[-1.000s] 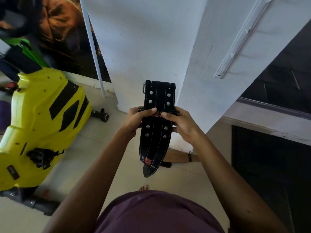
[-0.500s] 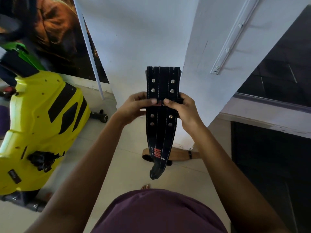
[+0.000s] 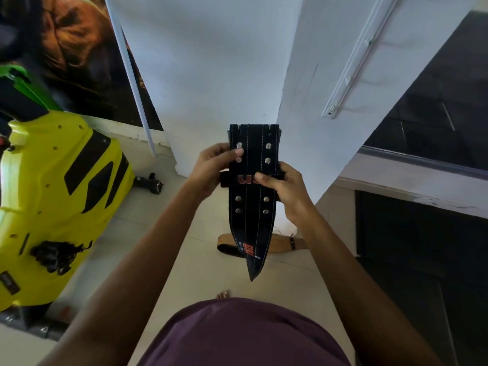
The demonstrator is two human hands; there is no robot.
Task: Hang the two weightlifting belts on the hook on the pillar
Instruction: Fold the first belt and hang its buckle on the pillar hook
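Observation:
A black weightlifting belt (image 3: 253, 215) with silver rivets and red lettering hangs upright in front of the white pillar (image 3: 211, 62), its pointed tail down. My left hand (image 3: 211, 167) grips its left edge near the upper rivets. My right hand (image 3: 284, 186) holds its right edge, thumb on the cross loop with red letters. A tan belt (image 3: 280, 244) lies on the floor at the pillar's foot, partly hidden behind the black one. No hook shows on the pillar.
A yellow and black exercise machine (image 3: 52, 202) stands on the floor at the left. A white rod (image 3: 132, 83) leans by the pillar. A white cable channel (image 3: 351, 64) runs up the pillar's right face. Dark flooring (image 3: 422, 260) lies at the right.
The black belt has been raised slightly against the pillar. My hands have slid apart on it, uncovering the loop with red letters.

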